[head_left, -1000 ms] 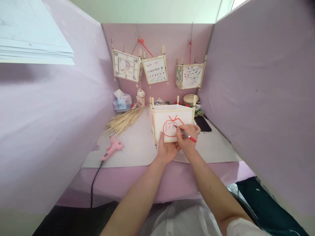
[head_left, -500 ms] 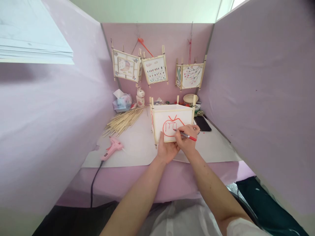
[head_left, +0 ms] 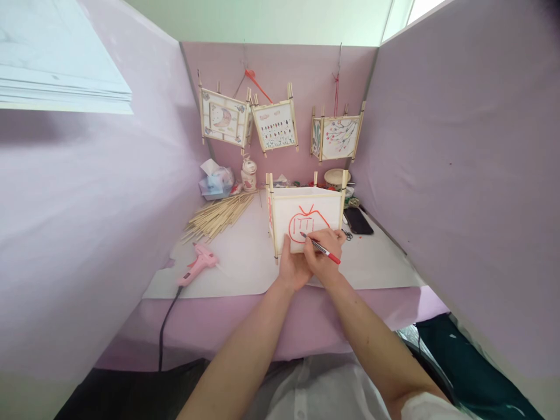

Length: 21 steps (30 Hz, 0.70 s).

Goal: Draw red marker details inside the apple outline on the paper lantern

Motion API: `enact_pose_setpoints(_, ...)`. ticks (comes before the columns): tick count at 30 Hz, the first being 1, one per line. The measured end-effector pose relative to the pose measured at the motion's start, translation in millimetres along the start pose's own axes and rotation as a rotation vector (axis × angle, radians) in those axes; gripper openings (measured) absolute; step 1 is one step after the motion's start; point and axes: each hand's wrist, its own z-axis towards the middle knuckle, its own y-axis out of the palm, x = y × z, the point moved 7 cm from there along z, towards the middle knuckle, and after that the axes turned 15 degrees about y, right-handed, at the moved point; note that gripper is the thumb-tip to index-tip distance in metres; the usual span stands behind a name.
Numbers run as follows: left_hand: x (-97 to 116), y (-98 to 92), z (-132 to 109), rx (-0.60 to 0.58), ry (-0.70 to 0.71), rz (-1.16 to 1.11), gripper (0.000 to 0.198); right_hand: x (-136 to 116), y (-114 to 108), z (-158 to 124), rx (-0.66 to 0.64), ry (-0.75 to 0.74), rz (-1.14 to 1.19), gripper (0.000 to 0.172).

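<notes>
A box-shaped paper lantern (head_left: 282,210) with a thin wooden stick frame stands tilted in front of me. My left hand (head_left: 293,265) grips its lower edge, the thumb on the front panel and the other fingers hidden beneath. In my right hand (head_left: 324,248) is a red marker (head_left: 326,252), its tip at the panel, inside a red outline drawing (head_left: 310,213). That drawing has a rounded shape with two strokes at its top and several short lines inside. The right hand's fingers cover the outline's lower right part.
A pink glue gun (head_left: 200,262) lies left, its cord running off the front edge. Behind it are wooden sticks (head_left: 221,217), a tissue pack (head_left: 217,182) and a figurine (head_left: 249,175). A phone (head_left: 359,221) and scissors (head_left: 347,235) lie right. Decorated lanterns (head_left: 277,125) hang behind.
My right hand has moved the marker slightly left and down across the panel. Another short red line shows inside the outline. The left hand keeps its hold on the lantern.
</notes>
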Motion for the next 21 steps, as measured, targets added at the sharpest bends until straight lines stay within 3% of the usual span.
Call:
enact_pose_setpoints(11, -1.1, -4.7, 0.8, 0.014, -0.011, -0.01, 0.061, -0.8, 4.8, 1.0, -0.024, 0.002, -0.061, 0.007)
enact_pose_setpoints(21, 1.4, 4.3, -0.6, 0.028, 0.008, -0.015, 0.06, 10.3, -5.1, 2.4, 0.086, 0.006, -0.148, 0.007)
